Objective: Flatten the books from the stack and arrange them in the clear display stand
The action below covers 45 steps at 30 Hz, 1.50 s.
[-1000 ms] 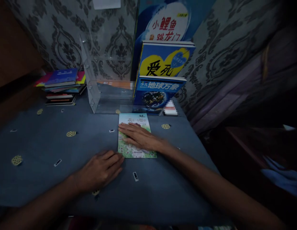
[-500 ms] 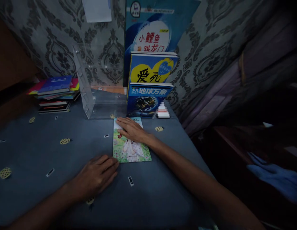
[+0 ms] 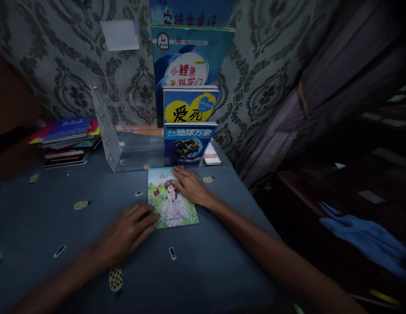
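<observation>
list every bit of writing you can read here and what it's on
"安徒生童话": back book, blurry
"小鲤鱼跳龙门": teal book
"爱死": yellow-heart book
"少儿地球万象": globe book
"我": small book; rest of title faint or under right hand
"OBEY": tablecloth label, blurry
Unreadable: top book of the pile; smaller cover print

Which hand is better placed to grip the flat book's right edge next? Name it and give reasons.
Right, I'd judge. The right hand already lies over the upper right part of the book, while the left hand is at the opposite side, fingertips by the lower left edge.
</observation>
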Motion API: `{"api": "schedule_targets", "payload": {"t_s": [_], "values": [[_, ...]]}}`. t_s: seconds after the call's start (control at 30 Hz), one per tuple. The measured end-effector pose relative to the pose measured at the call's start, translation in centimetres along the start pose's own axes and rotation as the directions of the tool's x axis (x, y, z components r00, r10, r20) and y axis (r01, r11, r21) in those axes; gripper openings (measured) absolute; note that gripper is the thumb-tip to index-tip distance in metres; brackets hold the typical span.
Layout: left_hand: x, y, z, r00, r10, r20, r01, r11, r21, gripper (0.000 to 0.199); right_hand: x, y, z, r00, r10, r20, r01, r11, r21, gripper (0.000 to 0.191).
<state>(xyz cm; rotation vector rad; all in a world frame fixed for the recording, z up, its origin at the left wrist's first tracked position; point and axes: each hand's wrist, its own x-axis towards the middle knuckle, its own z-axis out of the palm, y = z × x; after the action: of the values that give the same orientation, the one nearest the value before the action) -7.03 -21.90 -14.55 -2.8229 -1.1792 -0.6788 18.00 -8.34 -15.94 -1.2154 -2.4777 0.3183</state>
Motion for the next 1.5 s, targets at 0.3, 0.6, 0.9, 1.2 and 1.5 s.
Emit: {"api": "schedule_targets", "payload": {"t_s": [0.3, 0.6, 0.9, 1.2, 1.5], "values": [[4.0, -6.1, 2.0, 0.972, -0.210, 0.104, 0.214, 0.976, -0.030, 0.052, -0.7, 1.5, 0.4, 0.998, 0.007, -0.056, -0.004, 0.999, 0.054, 0.055], [6.8, -8.1, 4.0, 0.959, -0.279, 0.047, 0.278, 0.960, 0.030, 0.053, -0.7, 1.5, 0.4, 0.997, 0.012, -0.071, -0.009, 0.999, 0.051, 0.054], [6.7, -7.8, 4.2, 0.963, -0.268, 0.027, 0.265, 0.961, 0.078, 0.050, -2.4, 0.6, 0.5, 0.995, 0.028, -0.097, -0.021, 0.998, 0.066, 0.052], [7.2, -7.3, 3.6, 0.967, -0.249, 0.053, 0.239, 0.960, 0.143, 0.048, -5.9, -0.4, -0.6, 0.998, 0.015, -0.067, -0.004, 0.987, 0.160, 0.051], [11.7, -4.9, 4.2, 0.975, -0.144, 0.166, 0.126, 0.985, 0.118, 0.047, -5.7, -0.6, -1.2, 0.989, 0.018, -0.144, 0.019, 0.969, 0.248, 0.037]]}}
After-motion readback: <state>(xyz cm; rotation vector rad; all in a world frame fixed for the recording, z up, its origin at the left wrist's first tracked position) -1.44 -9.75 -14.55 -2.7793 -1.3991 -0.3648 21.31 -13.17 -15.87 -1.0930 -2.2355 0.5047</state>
